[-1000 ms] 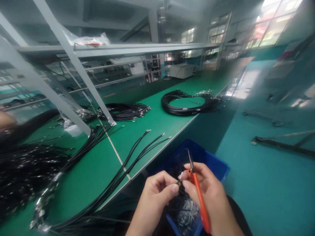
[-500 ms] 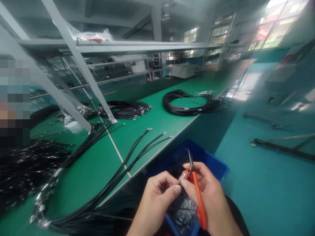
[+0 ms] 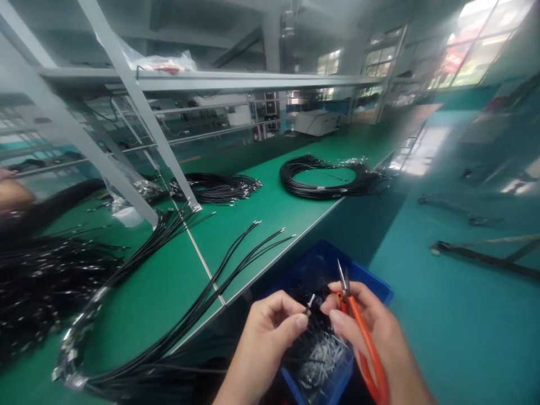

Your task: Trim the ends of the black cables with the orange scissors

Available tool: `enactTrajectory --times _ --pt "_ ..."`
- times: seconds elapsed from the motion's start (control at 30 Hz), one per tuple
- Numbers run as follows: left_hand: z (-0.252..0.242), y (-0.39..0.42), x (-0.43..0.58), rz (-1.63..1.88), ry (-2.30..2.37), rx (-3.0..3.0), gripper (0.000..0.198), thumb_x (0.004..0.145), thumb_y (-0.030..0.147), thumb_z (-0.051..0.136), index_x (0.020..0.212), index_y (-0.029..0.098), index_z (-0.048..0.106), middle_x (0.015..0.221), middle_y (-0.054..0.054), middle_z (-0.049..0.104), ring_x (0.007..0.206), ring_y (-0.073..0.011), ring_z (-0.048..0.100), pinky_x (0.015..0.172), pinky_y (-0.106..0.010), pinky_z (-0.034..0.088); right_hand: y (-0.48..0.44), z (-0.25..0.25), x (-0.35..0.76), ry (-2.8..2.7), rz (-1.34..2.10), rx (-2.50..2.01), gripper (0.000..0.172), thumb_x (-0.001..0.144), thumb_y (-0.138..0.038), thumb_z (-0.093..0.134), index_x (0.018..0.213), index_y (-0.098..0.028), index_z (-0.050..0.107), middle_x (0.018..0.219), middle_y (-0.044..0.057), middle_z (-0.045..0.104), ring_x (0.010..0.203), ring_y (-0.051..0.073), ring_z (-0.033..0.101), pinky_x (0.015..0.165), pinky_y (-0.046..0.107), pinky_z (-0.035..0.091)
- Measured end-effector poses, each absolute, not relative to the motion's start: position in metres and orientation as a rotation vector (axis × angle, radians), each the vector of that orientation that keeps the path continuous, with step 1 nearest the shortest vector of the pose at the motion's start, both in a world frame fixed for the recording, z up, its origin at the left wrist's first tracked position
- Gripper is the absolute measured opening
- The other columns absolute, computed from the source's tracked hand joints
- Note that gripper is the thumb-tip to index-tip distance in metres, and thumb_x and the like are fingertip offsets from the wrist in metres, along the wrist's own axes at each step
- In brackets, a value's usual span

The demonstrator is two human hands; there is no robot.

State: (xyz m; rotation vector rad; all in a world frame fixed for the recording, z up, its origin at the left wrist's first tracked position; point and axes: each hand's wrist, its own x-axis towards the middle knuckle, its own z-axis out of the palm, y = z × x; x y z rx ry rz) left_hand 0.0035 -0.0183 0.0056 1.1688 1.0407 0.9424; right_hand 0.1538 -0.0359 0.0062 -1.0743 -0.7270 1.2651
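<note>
My left hand (image 3: 276,329) pinches a black cable near its end, and the white stripped tip (image 3: 311,300) sticks up past my thumb. Scissors with orange handles (image 3: 368,351) sit in my right hand (image 3: 369,320), their pointed metal blades aimed up and a little apart. The right fingertips are close to the cable tip but not touching it. Below both hands stands a blue bin (image 3: 373,286) with whitish scraps (image 3: 323,357) and dark pieces inside. A bundle of black cables (image 3: 198,298) curves over the table edge to the left of my hands.
On the green table (image 3: 248,264) lie a coiled cable bundle (image 3: 291,185), another bundle (image 3: 223,188) and a dark cable pile (image 3: 50,287). White shelf posts (image 3: 145,118) rise from the table. Another person's arm (image 3: 14,194) shows at the left edge.
My right hand has moved right, away from the cable tip, and the scissors' blades have parted. The white tip now shows more clearly in my left hand.
</note>
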Motion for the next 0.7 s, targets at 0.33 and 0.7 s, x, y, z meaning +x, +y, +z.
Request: enactTrajectory --times 0.33,0.7 --pt "0.009 -0.017 0.000 0.980 0.984 1.083 0.014 0.075 0.024 0.063 0.068 0.012 0.061 0.057 0.002 0.054 0.051 -0.0075 0.038 0.048 -0.018 0.028 -0.042 0.013 0.166 -0.762 1.902 -0.855 0.023 0.071 -0.030 0.068 0.091 -0.020 0.060 0.062 -0.001 0.058 0.046 0.008 0.040 0.052 0.023 0.036" --pt "0.011 -0.017 -0.003 1.004 0.964 1.115 0.013 0.077 0.023 0.062 0.068 0.013 0.059 0.058 0.002 0.053 0.054 -0.0085 0.038 0.051 -0.020 0.029 -0.051 0.008 0.179 -0.745 2.135 -0.948 0.024 0.064 -0.028 0.070 0.084 -0.016 0.066 0.063 0.002 0.062 0.053 0.012 0.053 0.053 0.025 0.038"
